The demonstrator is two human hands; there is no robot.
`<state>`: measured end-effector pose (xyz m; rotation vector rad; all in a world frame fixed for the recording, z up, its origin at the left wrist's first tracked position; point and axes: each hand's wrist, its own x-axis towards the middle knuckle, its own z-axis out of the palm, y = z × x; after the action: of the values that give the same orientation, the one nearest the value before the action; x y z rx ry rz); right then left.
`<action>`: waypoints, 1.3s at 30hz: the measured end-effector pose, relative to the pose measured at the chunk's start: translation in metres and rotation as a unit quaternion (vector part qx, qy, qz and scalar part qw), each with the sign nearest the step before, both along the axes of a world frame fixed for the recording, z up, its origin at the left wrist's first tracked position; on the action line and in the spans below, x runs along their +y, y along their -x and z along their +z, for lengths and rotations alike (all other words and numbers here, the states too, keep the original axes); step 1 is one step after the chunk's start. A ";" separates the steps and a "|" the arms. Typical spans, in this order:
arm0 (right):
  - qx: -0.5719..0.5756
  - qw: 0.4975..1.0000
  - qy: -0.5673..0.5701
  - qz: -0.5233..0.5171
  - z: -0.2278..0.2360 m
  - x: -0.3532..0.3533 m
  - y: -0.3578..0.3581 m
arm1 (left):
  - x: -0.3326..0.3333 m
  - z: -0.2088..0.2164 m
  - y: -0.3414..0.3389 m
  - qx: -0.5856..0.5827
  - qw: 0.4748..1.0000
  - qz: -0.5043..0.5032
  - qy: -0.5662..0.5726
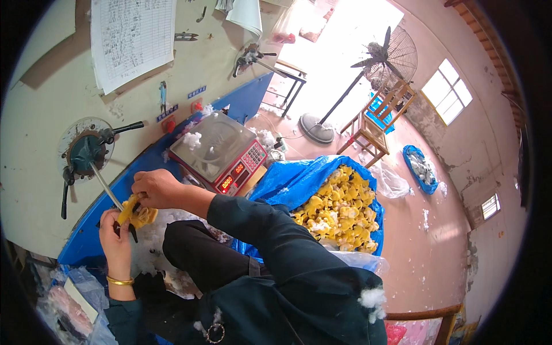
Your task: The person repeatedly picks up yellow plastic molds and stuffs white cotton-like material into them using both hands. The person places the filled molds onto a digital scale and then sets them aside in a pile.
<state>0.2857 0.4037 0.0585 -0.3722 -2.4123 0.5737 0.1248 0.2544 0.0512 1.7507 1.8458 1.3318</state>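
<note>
A small yellow plush piece is held between my two hands, at the end of a thin metal tube that sticks out of the machine panel. My left hand grips it from below, with the fingers closed. From above, my right hand pinches its upper edge. Dark pointed bits show beside the plush near the left fingers; I cannot tell what they are. How far the tube reaches into the plush is hidden by the plush and fingers. White stuffing lies in a heap below the hands.
A digital scale with tufts of stuffing stands right of my hands. Beside it, a blue sack is full of yellow plush pieces. Black levers surround the tube's round mount. Farther off are a wooden chair and a standing fan.
</note>
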 end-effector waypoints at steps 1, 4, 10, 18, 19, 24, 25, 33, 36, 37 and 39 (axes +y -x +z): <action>-0.011 1.000 -0.004 -0.003 -0.004 0.003 0.003 | 0.001 -0.007 -0.003 0.045 0.999 0.019 -0.014; 0.011 1.000 -0.002 0.009 -0.011 -0.001 0.004 | -0.005 -0.010 -0.007 0.083 0.994 0.038 -0.054; 0.007 1.000 -0.012 -0.009 0.004 -0.003 0.002 | -0.004 0.000 -0.008 0.098 0.992 0.070 -0.047; -0.019 0.999 -0.013 -0.039 -0.001 -0.005 -0.002 | 0.002 -0.005 -0.009 0.148 0.981 0.089 -0.086; -0.019 0.998 -0.022 -0.047 -0.002 -0.004 -0.002 | 0.004 -0.003 -0.008 0.161 0.980 0.087 -0.076; -0.105 0.988 -0.079 -0.078 0.012 -0.028 -0.004 | 0.008 0.002 -0.001 0.203 0.975 0.074 -0.054; -0.125 0.983 -0.101 -0.086 0.017 -0.032 -0.003 | 0.008 0.001 0.001 0.210 0.974 0.070 -0.057; -0.063 0.993 -0.019 -0.096 0.009 -0.009 -0.005 | 0.005 0.013 -0.008 0.211 0.974 0.077 -0.041; -0.079 0.991 -0.032 -0.107 0.005 -0.016 -0.004 | 0.006 0.015 -0.007 0.212 0.974 0.065 -0.035; -0.083 0.990 -0.038 -0.111 0.007 -0.021 -0.003 | 0.007 0.013 -0.005 0.219 0.973 0.068 -0.034; -0.141 0.977 -0.091 -0.131 0.013 -0.040 0.004 | 0.011 0.005 0.003 0.234 0.969 0.070 -0.032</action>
<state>0.2818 0.3636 0.0717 -0.7206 -2.5995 0.1888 0.1220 0.2651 0.0563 2.1465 2.2264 1.0987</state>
